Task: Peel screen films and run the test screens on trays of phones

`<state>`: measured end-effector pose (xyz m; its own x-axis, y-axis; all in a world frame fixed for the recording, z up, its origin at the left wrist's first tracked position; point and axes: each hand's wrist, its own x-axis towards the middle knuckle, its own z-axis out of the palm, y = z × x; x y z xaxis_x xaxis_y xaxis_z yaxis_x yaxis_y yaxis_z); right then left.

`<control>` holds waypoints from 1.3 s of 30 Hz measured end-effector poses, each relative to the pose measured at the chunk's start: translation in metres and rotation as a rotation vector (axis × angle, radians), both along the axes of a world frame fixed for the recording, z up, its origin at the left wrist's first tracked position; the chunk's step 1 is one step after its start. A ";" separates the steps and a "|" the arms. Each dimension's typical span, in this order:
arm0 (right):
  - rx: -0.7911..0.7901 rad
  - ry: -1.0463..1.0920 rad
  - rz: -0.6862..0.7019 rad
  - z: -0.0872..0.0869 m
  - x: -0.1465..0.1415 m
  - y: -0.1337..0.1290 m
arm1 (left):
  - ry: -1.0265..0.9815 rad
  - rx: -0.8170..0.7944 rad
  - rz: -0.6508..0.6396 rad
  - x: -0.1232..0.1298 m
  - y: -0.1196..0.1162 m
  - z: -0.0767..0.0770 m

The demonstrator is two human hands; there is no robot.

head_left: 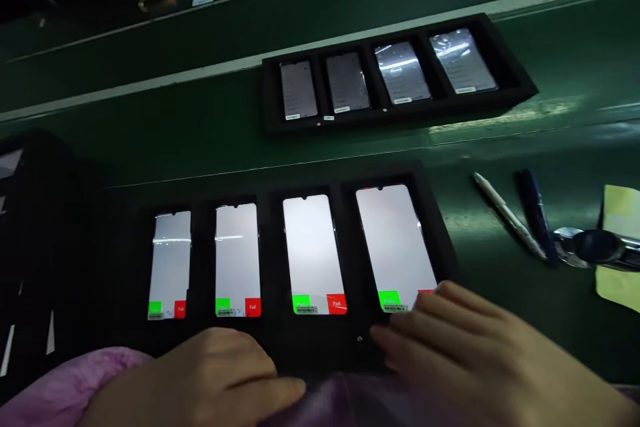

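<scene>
Nearest the lens, a pink sleeve (65,380) is running down to our left hand (210,373), which is resting on the near edge of a black foam tray (430,227), its fingers loosely curled and holding nothing we can see. Our right hand (465,353) is lying open and empty, its fingers stretched across the tray. Its fingertips (440,291) are overlapping the lower corner of the rightmost smartphone (393,240), beside a red Fail patch; we cannot tell whether they are touching the glass. Three more smartphones (313,253) are lying to its left, each in its own compartment, all with pale lit screens and green and red patches along the lower edge. Farther off, a second black foam tray (515,80) is holding four dimmer phones on the green conveyor belt (150,140). Right of the near tray, a silver pen (507,213) and a dark blue pen (537,213) are lying beside a chrome object (595,247) and a yellow pad (617,247).
</scene>
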<state>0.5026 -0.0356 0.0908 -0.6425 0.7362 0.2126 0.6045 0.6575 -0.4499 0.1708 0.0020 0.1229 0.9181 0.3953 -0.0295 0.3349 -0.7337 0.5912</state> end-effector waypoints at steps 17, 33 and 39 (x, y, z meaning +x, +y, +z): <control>0.124 -0.003 0.097 -0.021 -0.053 0.071 | 0.294 0.604 0.449 -0.055 0.110 -0.039; -0.278 0.559 -0.501 -0.017 -0.044 0.111 | 0.201 0.501 0.585 -0.053 0.122 -0.044; -0.359 0.441 -0.492 -0.007 -0.050 0.092 | -0.068 0.198 0.391 -0.057 0.075 -0.024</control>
